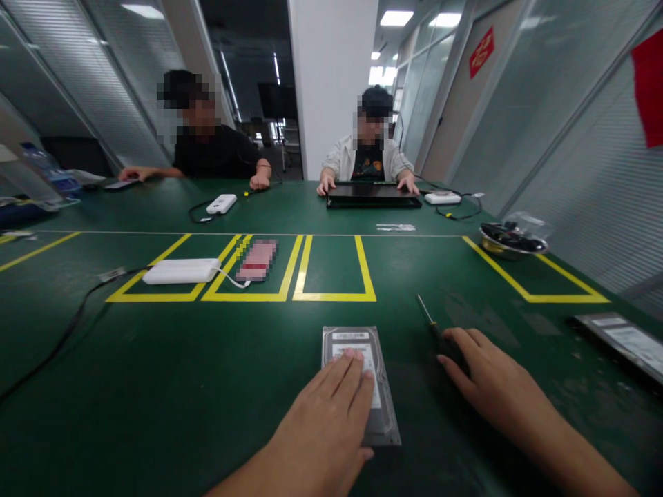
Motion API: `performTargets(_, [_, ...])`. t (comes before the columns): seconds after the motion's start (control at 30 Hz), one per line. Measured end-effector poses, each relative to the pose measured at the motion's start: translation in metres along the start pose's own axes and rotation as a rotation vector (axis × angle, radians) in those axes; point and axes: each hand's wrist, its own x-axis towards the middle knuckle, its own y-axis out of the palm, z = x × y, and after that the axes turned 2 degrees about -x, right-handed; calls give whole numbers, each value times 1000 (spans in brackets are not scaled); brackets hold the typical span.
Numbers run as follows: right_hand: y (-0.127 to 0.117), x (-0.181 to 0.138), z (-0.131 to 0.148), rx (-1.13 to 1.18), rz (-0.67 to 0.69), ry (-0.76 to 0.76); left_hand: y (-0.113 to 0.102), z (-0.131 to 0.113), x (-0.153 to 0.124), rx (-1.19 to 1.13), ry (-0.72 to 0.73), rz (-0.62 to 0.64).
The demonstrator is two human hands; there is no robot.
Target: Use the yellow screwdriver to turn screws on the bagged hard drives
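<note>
My left hand (334, 407) lies with its fingers stretched out flat on top of a hard drive (383, 400), covering much of its white label. The drive rests on the green table, with its metal case and printed sticker facing up. To the right, my right hand (484, 366) is closed around the dark handle of a screwdriver (427, 314). Its thin metal shaft points forward and to the left, beyond the drive's far right corner. The palm side of my right hand is hidden.
Another hard drive (629, 342) lies at the right edge. A bowl of dark items (512, 241) stands behind it. Yellow tape (334, 297) marks outlines on the table. A white power bank (181, 271) is cabled to a phone (257, 260). Across the table sit two people, one handling a black laptop-like panel (373, 197).
</note>
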Motion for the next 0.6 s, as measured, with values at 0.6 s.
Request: performTargets(0.6, [-35,-11,-131,-222,-51,251,7,-3,8,8,50,-31])
